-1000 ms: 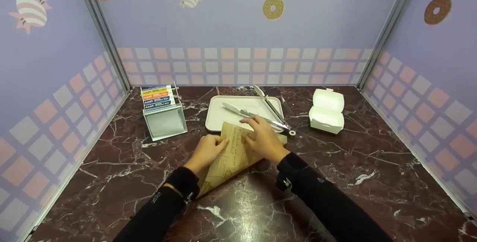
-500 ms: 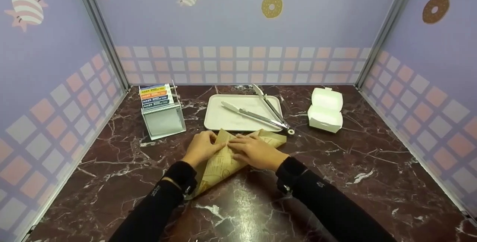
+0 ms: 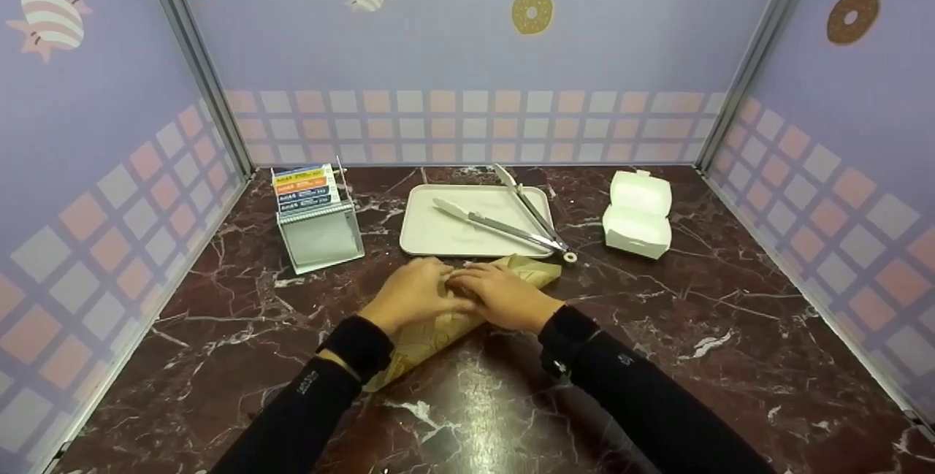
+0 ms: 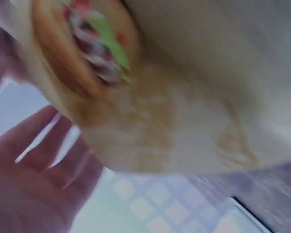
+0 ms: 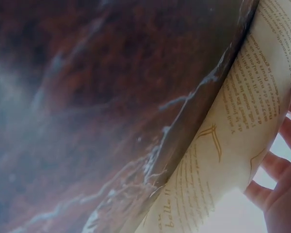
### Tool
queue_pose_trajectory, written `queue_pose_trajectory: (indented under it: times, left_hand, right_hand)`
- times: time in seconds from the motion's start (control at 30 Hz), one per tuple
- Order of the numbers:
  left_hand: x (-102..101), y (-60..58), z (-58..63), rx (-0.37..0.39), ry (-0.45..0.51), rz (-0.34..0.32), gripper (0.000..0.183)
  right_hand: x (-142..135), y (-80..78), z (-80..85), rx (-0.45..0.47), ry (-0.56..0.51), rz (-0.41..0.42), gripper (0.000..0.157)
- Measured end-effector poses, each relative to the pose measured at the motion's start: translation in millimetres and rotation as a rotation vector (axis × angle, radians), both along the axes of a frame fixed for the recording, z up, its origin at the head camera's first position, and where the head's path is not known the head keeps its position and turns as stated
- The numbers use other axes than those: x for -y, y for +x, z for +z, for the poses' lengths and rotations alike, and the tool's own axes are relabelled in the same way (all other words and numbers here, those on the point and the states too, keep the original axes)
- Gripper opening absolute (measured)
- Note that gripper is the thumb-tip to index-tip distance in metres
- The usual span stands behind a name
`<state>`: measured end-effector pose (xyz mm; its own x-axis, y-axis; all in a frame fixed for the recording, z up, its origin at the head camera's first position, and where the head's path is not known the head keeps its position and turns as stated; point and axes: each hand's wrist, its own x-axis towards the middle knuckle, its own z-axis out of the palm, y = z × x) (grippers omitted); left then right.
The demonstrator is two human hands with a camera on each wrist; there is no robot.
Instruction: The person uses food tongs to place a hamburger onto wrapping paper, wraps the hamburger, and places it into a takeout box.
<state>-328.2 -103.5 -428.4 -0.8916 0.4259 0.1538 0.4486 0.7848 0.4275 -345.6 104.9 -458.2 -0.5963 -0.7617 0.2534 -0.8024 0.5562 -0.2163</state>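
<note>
A sheet of brown printed wrapping paper (image 3: 431,339) lies folded on the marble-patterned table, slanting from lower left to upper right. Inside its open side, a burger (image 4: 56,43) with green leaf and red bits shows in the blurred left wrist view. My left hand (image 3: 413,295) is over the paper, its fingers (image 4: 48,145) extended beside the paper's edge. My right hand (image 3: 504,297) holds the folded paper from the right, fingertips bent over its top. In the right wrist view its fingers (image 5: 276,167) lie along the paper's far side. The hands hide the burger from above.
Behind the paper stands a cream tray (image 3: 427,229) with metal tongs (image 3: 511,231) lying across it. A metal holder (image 3: 321,240) with several coloured packs (image 3: 301,185) is at left. An opened white takeaway box (image 3: 638,218) stands at right. Patterned walls (image 3: 467,43) enclose the table.
My right hand has come down and left, folding the paper's upper part over. My left hand has then shifted right from the paper's left edge, over the fold and up against the right hand.
</note>
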Motion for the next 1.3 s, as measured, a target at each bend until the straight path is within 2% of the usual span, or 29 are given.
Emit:
queue_pose_trajectory:
  times: [0.07, 0.17, 0.27, 0.4, 0.47, 0.53, 0.63, 0.7, 0.77, 0.83, 0.93, 0.97, 1.0, 1.07, 1.2, 1.23, 1.3]
  left_hand:
    - [-7, 4.0, -1.7, 0.053, -0.038, -0.041, 0.077]
    - [-13, 5.9, -6.6, 0.054, -0.078, -0.047, 0.096]
    - [-15, 3.8, -11.6, 0.040, -0.095, -0.033, 0.097]
    - [-13, 0.8, -14.8, 0.073, -0.089, -0.034, 0.086]
    - [-12, 0.7, -15.2, 0.087, -0.086, -0.039, 0.088]
    - [-11, 1.5, -15.1, 0.083, -0.095, -0.043, 0.092]
    - [-11, 3.9, -14.7, 0.063, -0.125, -0.045, 0.098]
    - [-11, 5.5, -15.1, 0.046, -0.142, -0.052, 0.097]
    - [-12, 7.0, -16.0, 0.026, -0.144, -0.066, 0.093]
    - [-12, 8.0, -17.5, 0.009, -0.143, -0.085, 0.091]
    - [-13, 9.7, -19.2, -0.029, -0.153, -0.119, 0.087]
    - [-13, 9.9, -19.6, -0.044, -0.158, -0.133, 0.086]
    - [-13, 10.0, -20.0, -0.058, -0.166, -0.144, 0.085]
    - [-13, 10.3, -20.4, -0.082, -0.181, -0.163, 0.083]
    - [-11, 9.4, -21.1, -0.135, -0.200, -0.209, 0.079]
    - [-11, 9.2, -20.9, -0.146, -0.210, -0.219, 0.077]
    - [-12, 8.7, -20.5, -0.166, -0.229, -0.244, 0.072]
  right_hand:
    - [0, 0.0, -0.6, -0.023, 0.002, -0.011, 0.042]
    - [0, 1.2, -1.2, -0.043, -0.001, -0.032, 0.039]
    - [0, 3.2, -0.5, -0.037, -0.003, -0.030, 0.040]
    - [-5, 4.9, 3.9, -0.002, -0.007, -0.028, 0.045]
    - [-10, 2.4, 6.9, 0.014, -0.040, -0.050, 0.042]
    - [-19, -2.3, 9.8, 0.035, -0.100, -0.130, 0.036]
    - [-38, -12.0, 12.7, 0.070, -0.186, -0.337, 0.029]
    - [-54, -16.5, 13.3, 0.103, -0.177, -0.494, 0.031]
    - [-71, -19.0, 11.6, 0.148, -0.100, -0.612, 0.034]
    - [-85, -19.8, 7.5, 0.200, -0.006, -0.678, 0.038]
    - [-111, -44.7, -32.0, 0.246, 0.070, -0.717, 0.045]
    - [-118, -53.6, -44.9, 0.255, 0.075, -0.724, 0.046]
    - [-123, -55.3, -50.8, 0.258, 0.075, -0.715, 0.046]
    - [-134, -74.5, -74.2, 0.260, 0.063, -0.718, 0.047]
    - [-134, -75.2, -70.6, 0.288, 0.064, -0.705, 0.038]
    - [-135, -80.5, -73.3, 0.299, 0.064, -0.721, 0.035]
    - [-129, -69.8, -59.5, 0.315, 0.073, -0.731, 0.030]
